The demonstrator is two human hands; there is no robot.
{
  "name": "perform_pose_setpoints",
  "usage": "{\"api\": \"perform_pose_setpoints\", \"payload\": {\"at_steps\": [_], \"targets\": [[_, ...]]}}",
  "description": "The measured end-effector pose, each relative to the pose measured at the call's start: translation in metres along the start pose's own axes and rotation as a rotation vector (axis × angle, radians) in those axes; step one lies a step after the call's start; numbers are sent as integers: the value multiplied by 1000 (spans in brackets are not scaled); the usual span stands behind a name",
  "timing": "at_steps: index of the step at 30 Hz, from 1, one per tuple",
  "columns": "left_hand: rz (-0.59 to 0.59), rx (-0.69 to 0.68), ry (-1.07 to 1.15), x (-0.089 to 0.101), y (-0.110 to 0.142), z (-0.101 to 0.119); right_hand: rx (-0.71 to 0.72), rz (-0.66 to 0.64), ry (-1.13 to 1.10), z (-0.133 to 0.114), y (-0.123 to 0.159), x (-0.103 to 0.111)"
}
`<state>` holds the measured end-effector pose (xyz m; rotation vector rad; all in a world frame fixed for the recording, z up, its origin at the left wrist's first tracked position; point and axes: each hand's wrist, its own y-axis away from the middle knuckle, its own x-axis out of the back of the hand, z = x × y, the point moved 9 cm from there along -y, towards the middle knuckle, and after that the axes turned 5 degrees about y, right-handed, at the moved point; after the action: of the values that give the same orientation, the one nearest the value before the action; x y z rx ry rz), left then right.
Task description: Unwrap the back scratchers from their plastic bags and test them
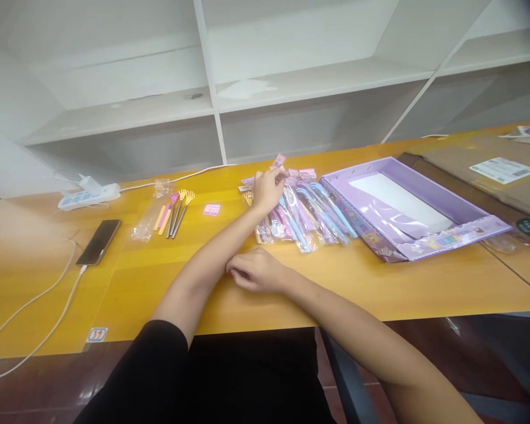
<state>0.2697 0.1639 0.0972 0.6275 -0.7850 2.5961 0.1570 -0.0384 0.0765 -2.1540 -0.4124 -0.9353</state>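
My left hand [268,189] is over the left top of a pile of clear plastic packets [307,215]. Its fingers are bent together at the packets' pink header cards, by a card [279,160] that stands up; its fingertips are partly hidden. Inside the packets are slim sticks in blue, purple and pink. My right hand [258,270] is curled closed below the pile, against my left forearm, with nothing visible in it. Further left lie several small scratcher-like sticks [176,213] with yellow and pink hand-shaped heads, next to a crumpled clear wrapper [143,227].
An open purple display box [371,171] stands right of the pile, before a cardboard carton [463,159]. A small pink card [211,209] lies mid-table. Leftward are a phone [98,242] on a white cable and a power strip [88,196]. White shelving [212,82] rises behind.
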Motion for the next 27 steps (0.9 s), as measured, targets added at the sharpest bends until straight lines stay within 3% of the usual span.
{"api": "perform_pose_setpoints", "payload": {"at_steps": [3, 5, 7, 9, 12, 15, 18, 21, 24, 27], "targets": [[49, -9, 188, 15, 0, 11, -110, 54, -62, 9, 0, 5], [77, -2, 344, 37, 5, 21, -227, 81, -106, 21, 0, 5], [91, -47, 472, 70, 17, 34, -360, 64, -178, 36, 1, -1], [176, -92, 538, 116, 39, 41, -501, 52, -357, 52, 4, -12], [320, -54, 569, 180, 85, 25, -672, 75, -851, 65, 10, -31], [396, 64, 534, 214, 139, -15, -689, 46, -1285, 54, 8, -44], [437, 208, 537, 219, 188, -59, -646, -50, -1384, 37, 4, -52], [413, 262, 562, 210, 216, -78, -661, -20, -1216, 40, 5, -58], [106, 190, 496, 181, 216, -62, -661, 61, -1073, 49, 7, -59], [-154, 162, 419, 155, 219, -48, -649, 16, -1010, 49, 9, -60]]}}
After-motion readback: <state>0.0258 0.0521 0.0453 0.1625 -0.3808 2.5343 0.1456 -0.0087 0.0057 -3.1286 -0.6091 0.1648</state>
